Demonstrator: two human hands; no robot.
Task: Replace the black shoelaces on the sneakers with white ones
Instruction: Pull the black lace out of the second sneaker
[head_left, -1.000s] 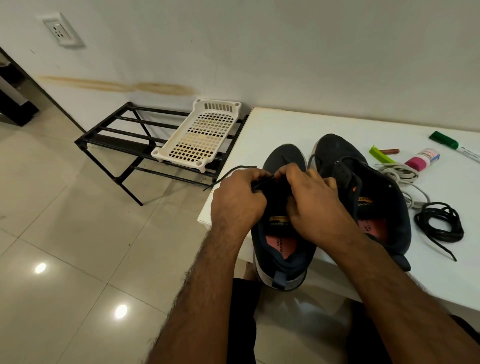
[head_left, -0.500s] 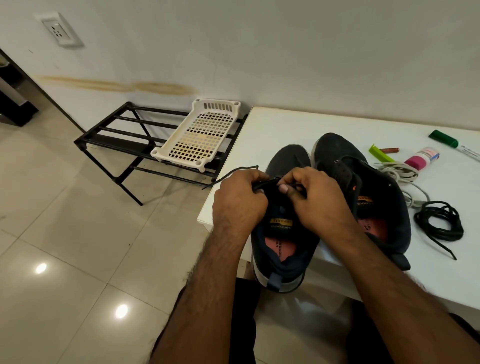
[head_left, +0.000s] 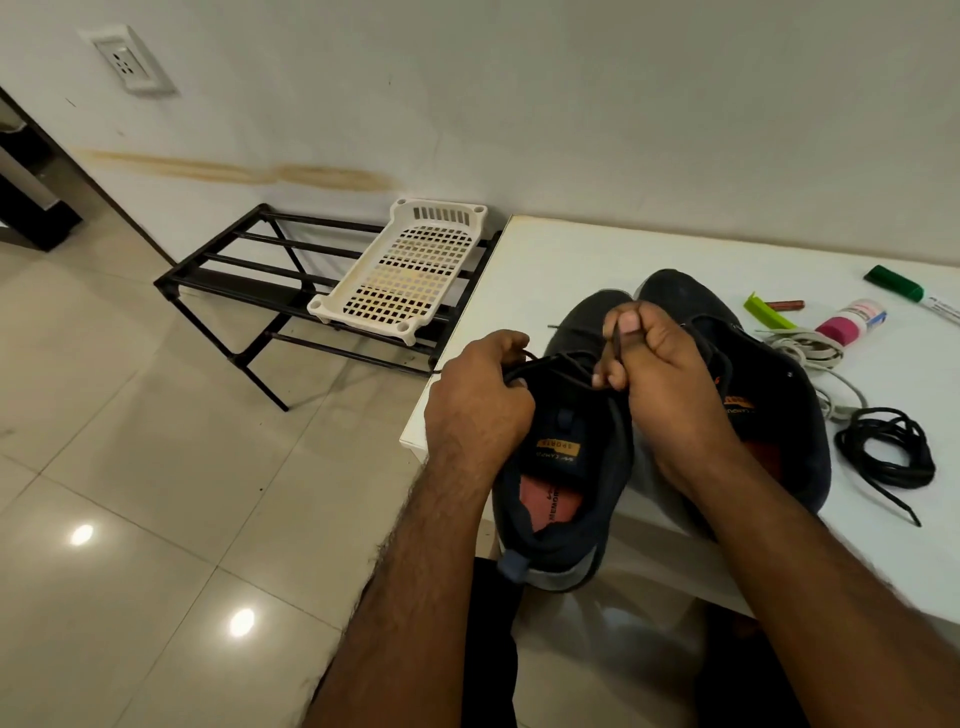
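Two dark sneakers stand on the white table (head_left: 571, 260), heels toward me. My left hand (head_left: 475, 405) grips the collar of the left sneaker (head_left: 563, 467) at its left side, with the black lace (head_left: 558, 361) running under its fingers. My right hand (head_left: 660, 374) pinches a strand of that black lace between thumb and fingers, lifted above the tongue. The right sneaker (head_left: 769, 374) is partly hidden behind my right forearm. A loose black lace (head_left: 888, 452) lies coiled to its right. White laces (head_left: 810, 348) lie bundled behind it.
A green marker (head_left: 896, 283), a pink-capped small bottle (head_left: 852, 322), a green clip (head_left: 766, 312) and a brown stick lie at the table's back right. A white perforated basket (head_left: 415, 270) sits on a black metal rack (head_left: 244, 270) left of the table, over tiled floor.
My right hand has risen from the tongue, drawing a strand of black lace up with it. The left hand stays on the sneaker's left edge.
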